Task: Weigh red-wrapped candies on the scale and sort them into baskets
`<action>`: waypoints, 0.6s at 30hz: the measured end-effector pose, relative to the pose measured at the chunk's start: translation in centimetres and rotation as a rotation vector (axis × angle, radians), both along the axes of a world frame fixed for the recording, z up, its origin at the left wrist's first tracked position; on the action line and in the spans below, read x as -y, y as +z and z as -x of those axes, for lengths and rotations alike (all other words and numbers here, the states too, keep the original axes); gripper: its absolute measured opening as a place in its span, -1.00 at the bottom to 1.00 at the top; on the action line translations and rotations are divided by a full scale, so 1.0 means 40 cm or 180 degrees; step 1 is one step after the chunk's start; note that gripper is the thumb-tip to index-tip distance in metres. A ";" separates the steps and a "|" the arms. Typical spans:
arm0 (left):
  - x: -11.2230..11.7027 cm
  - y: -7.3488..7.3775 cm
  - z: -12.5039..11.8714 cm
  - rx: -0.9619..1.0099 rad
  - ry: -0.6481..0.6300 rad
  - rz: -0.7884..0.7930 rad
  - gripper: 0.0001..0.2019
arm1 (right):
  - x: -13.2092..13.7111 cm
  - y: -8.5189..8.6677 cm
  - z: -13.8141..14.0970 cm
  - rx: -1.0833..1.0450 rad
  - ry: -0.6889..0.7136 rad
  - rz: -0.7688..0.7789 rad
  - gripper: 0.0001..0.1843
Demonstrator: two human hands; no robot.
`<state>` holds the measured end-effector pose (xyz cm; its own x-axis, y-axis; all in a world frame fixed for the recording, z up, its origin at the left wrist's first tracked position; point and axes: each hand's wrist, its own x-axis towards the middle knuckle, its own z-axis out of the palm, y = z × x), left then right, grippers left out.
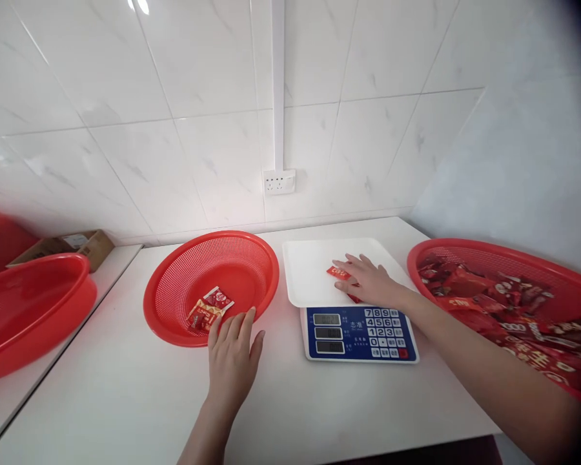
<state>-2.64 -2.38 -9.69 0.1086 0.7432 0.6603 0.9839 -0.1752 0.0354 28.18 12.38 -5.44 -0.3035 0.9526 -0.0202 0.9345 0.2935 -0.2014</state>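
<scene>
My left hand rests at the near rim of a round red plastic basket, fingers stretched out and slightly apart. Inside that basket, just beyond the fingertips, lie a few small wrapped snack packets in red, white and gold. Over the white pan of a digital scale my right hand is spread flat, palm down. Under its thumb and fingers lies a red snack packet, partly covered. The scale's blue panel has small displays and a keypad; the numbers are too faint to read surely.
A red basket full of mixed red packets stands at the right, below my right forearm. At the left are another red basket and an open cardboard box. Everything stands on white tables against a tiled wall with a socket.
</scene>
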 end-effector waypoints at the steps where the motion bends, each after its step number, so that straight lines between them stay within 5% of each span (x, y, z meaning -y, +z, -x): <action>1: -0.002 -0.001 0.000 -0.0007 -0.0009 -0.0009 -0.66 | 0.007 -0.010 -0.010 0.0031 0.0091 -0.0020 -0.24; 9: -0.004 -0.002 0.000 -0.0127 -0.0022 -0.0095 -0.66 | -0.022 -0.014 0.001 0.0036 0.0712 -0.0549 -0.51; 18: -0.003 -0.003 -0.002 -0.0128 -0.0032 -0.0047 -0.66 | -0.059 -0.015 0.016 -0.0618 0.0213 -0.0540 -0.59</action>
